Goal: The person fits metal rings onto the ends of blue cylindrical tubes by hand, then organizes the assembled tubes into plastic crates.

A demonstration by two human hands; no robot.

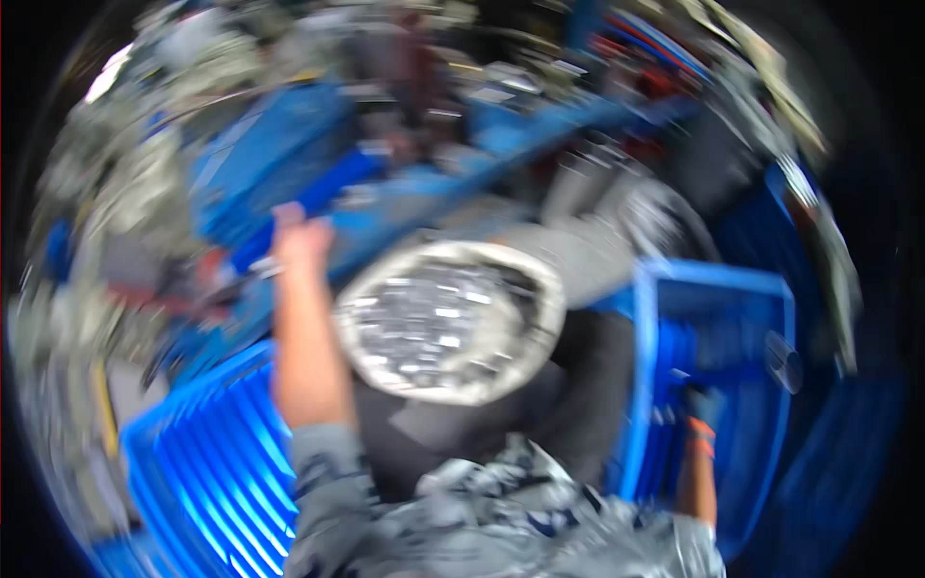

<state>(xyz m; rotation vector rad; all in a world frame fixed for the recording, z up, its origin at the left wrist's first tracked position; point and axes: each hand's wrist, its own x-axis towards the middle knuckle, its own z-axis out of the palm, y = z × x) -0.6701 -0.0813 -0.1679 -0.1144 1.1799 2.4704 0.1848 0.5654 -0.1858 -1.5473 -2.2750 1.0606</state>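
Observation:
Motion smears the whole picture. My left hand (303, 241) is stretched out at the left, beside the edge of the blue bench (405, 207). Its fingers are too blurred to read. On the right, my right hand (706, 405) reaches down inside a blue crate (644, 385). It looks covered by a dark glove, with an orange band (700, 438) at the wrist; its fingers do not show clearly. Between my arms stands a round pale-rimmed container (546, 332), holding many small shiny metal pieces (424, 318).
Another blue crate (145, 433), with ribbed insides, stands at my left. A blue box-like block (275, 159) rises beyond my left hand. Grey rounded machine parts (617, 217) lie beyond the container. Blurred clutter fills the far side.

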